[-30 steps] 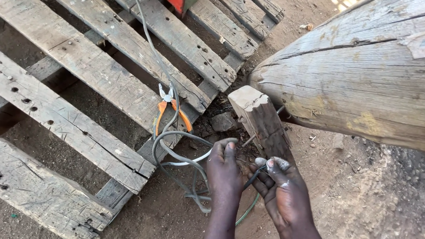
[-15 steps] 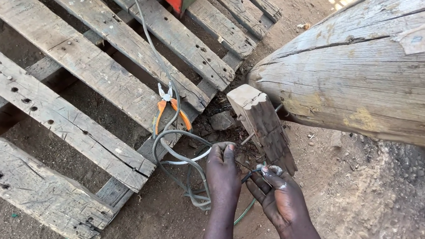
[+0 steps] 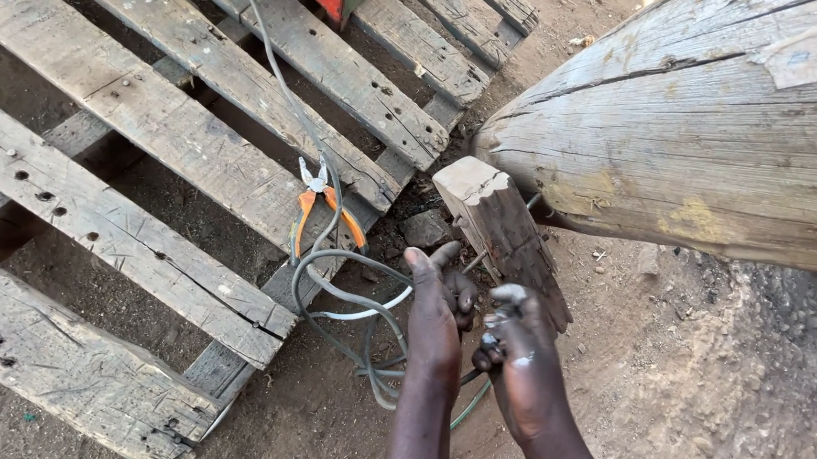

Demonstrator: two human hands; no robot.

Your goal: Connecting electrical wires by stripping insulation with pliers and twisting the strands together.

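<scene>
Both hands sit just below the wooden block [image 3: 504,234]: the left hand [image 3: 433,319] with fingers extended, the right hand [image 3: 518,350] curled loosely, holding nothing that shows. The coiled grey cable [image 3: 346,302] lies left of the block, just beside the left hand, and the orange pliers [image 3: 319,204] lie farther left on the pallet [image 3: 146,144].

You are looking down at bare brown dirt ground [image 3: 704,394] carrying a weathered grey wooden pallet [image 3: 146,144]; orange-handled pliers [image 3: 319,209] are lying on a slat, grey coiled cable [image 3: 346,302] trailing beside them.
</scene>
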